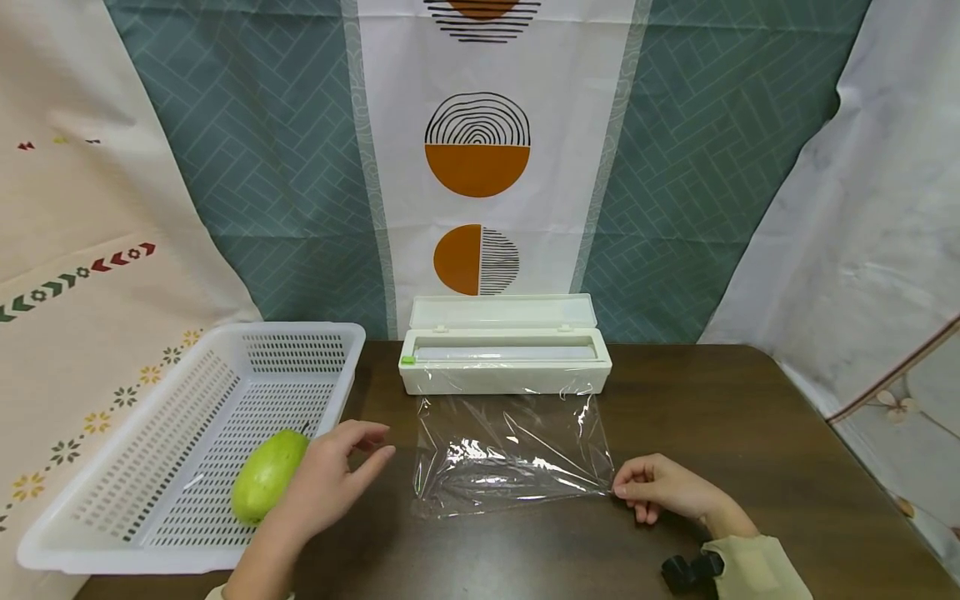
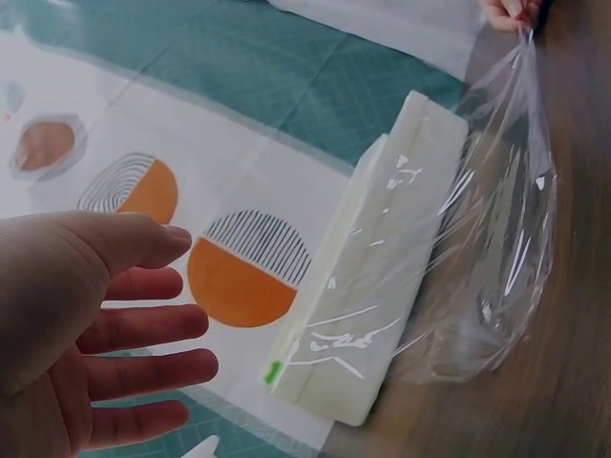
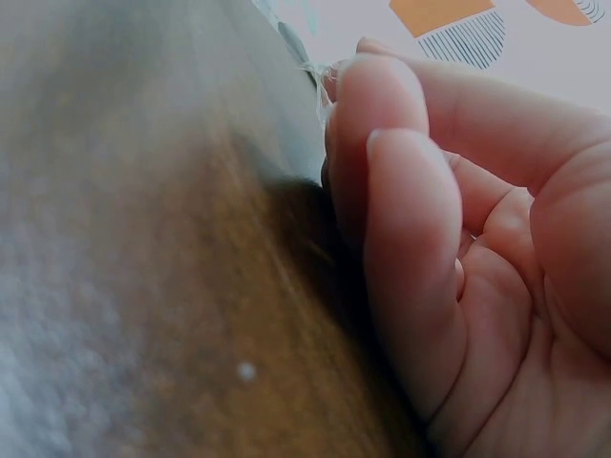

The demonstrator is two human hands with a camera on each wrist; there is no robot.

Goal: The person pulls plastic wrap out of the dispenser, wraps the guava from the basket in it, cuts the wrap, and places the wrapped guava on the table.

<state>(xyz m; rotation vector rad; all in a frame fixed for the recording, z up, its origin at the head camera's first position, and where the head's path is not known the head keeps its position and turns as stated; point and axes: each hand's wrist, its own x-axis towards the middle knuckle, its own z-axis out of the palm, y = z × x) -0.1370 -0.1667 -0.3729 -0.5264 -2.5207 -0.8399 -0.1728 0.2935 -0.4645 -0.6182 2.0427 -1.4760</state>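
Observation:
A sheet of clear plastic wrap (image 1: 510,454) stretches forward from a white cling wrap dispenser (image 1: 506,379) whose lid stands raised. My right hand (image 1: 667,492) pinches the wrap's near right corner between thumb and fingers, gathering it into creases. In the right wrist view a wisp of the wrap (image 3: 323,86) shows at the fingertips. My left hand (image 1: 337,479) hovers between the basket and the wrap, holding nothing. Its fingers (image 2: 158,367) are extended and spread in the left wrist view. Behind its wrist, a green mango-like fruit (image 1: 268,475) lies partly hidden in the basket.
The white perforated basket (image 1: 348,358) stands on the left of the dark wooden table (image 1: 712,408). A small green slider (image 1: 408,360) sits on the dispenser's left end. Patterned cloth (image 1: 277,167) hangs behind the table, with pale fabric at both sides.

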